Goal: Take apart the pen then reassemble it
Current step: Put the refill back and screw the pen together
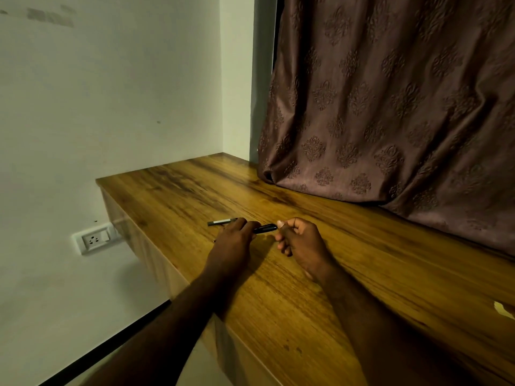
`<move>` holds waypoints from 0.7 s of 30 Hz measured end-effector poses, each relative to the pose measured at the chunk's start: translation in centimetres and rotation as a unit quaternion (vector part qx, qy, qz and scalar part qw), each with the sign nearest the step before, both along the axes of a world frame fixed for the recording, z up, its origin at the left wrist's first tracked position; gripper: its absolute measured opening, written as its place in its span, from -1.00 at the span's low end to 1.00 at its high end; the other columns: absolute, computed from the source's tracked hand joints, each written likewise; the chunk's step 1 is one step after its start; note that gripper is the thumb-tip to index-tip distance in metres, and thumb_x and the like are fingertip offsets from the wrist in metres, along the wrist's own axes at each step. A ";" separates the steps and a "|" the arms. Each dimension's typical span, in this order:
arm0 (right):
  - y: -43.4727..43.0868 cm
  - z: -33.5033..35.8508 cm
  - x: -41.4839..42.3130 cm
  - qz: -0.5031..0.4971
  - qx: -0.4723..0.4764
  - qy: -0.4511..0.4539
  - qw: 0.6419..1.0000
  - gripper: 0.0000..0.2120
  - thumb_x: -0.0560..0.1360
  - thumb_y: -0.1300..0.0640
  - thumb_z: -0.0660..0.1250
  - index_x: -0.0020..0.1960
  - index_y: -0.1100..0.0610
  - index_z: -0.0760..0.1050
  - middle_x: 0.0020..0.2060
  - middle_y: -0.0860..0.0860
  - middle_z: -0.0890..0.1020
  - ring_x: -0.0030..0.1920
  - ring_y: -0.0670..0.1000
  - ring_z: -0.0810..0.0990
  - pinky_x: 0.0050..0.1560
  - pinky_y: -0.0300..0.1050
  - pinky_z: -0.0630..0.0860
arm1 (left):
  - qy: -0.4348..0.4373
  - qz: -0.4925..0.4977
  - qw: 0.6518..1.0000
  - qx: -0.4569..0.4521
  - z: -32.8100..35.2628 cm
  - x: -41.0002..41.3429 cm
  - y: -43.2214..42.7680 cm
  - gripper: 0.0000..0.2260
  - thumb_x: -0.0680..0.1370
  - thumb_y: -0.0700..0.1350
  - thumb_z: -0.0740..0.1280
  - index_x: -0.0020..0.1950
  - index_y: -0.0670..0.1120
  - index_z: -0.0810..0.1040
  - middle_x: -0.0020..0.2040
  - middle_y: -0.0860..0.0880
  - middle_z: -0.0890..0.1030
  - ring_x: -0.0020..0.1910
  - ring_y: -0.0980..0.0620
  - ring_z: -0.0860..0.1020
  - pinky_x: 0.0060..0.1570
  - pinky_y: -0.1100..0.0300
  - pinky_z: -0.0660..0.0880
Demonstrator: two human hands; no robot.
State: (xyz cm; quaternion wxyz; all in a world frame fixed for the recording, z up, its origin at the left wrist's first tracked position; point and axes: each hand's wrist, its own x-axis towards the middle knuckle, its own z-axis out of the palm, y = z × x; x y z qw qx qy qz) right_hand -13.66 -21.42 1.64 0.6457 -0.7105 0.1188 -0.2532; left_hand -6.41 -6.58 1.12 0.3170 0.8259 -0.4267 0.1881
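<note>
A dark pen (264, 228) lies level between my two hands just above the wooden table (362, 260). My left hand (234, 243) grips its left end with the fingers curled over it. My right hand (299, 242) pinches its right end between thumb and fingers. A grey pen part (221, 222) sticks out to the left behind my left hand's fingers; I cannot tell whether it lies on the table or is joined to the pen.
The table's left edge (156, 246) drops off close to my left hand. A brown patterned curtain (390, 107) hangs onto the table at the back right. A wall socket (94, 239) sits low on the left wall.
</note>
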 end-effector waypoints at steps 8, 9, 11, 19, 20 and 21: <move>-2.2 0.0 0.7 -0.092 0.037 0.000 0.995 -0.81 0.58 0.11 0.28 -0.13 0.20 0.53 -0.36 0.04 0.58 -0.43 -0.07 0.49 -0.46 -0.20 0.41 | 0.009 0.000 1.000 0.001 0.1 0.1 -0.1 -0.74 0.57 -0.22 0.26 0.25 -0.14 0.51 0.09 -0.14 0.57 0.02 -0.11 0.55 -0.01 -0.01 0.48; -2.9 0.0 0.8 -0.136 0.031 -0.002 0.990 -0.83 0.58 0.14 0.27 -0.15 0.17 0.53 -0.36 0.04 0.58 -0.41 -0.06 0.49 -0.43 -0.19 0.43 | 0.012 0.001 1.000 0.002 0.1 0.2 0.0 -0.75 0.57 -0.21 0.24 0.25 -0.14 0.51 0.10 -0.14 0.56 0.02 -0.11 0.55 0.00 0.00 0.48; -3.9 -0.1 1.2 -0.186 0.004 0.006 0.983 -0.89 0.56 0.23 0.29 -0.13 0.17 0.53 -0.32 0.06 0.58 -0.36 -0.03 0.51 -0.38 -0.18 0.47 | 0.017 0.004 1.000 0.005 0.2 0.3 0.0 -0.75 0.58 -0.20 0.24 0.25 -0.15 0.50 0.10 -0.14 0.55 0.02 -0.10 0.54 0.01 0.01 0.47; -4.7 -0.2 3.6 -0.122 -0.196 0.131 0.964 -0.57 0.40 0.07 0.49 0.24 0.13 0.52 -0.10 0.01 0.59 -0.09 -0.01 0.57 -0.02 -0.09 0.51 | 0.020 0.005 1.000 0.020 0.1 0.6 0.1 -0.76 0.57 -0.17 0.24 0.22 -0.14 0.50 0.08 -0.13 0.55 0.03 -0.11 0.51 0.03 0.00 0.46; -4.6 -0.3 3.8 -0.118 -0.227 0.147 0.955 -0.57 0.40 0.02 0.48 0.23 0.08 0.53 -0.09 -0.02 0.60 -0.07 -0.02 0.58 -0.01 -0.10 0.50 | 0.017 0.005 1.000 0.026 0.1 0.6 0.0 -0.75 0.57 -0.14 0.24 0.23 -0.14 0.50 0.09 -0.13 0.55 0.04 -0.10 0.51 0.04 0.00 0.46; -4.6 -0.4 4.0 -0.115 -0.262 0.165 0.944 -0.60 0.40 -0.02 0.47 0.21 0.03 0.55 -0.09 -0.06 0.61 -0.05 -0.03 0.59 -0.01 -0.12 0.50 | 0.017 0.005 0.999 0.030 0.1 0.6 0.0 -0.74 0.56 -0.12 0.25 0.23 -0.13 0.50 0.09 -0.12 0.55 0.05 -0.09 0.51 0.03 0.00 0.47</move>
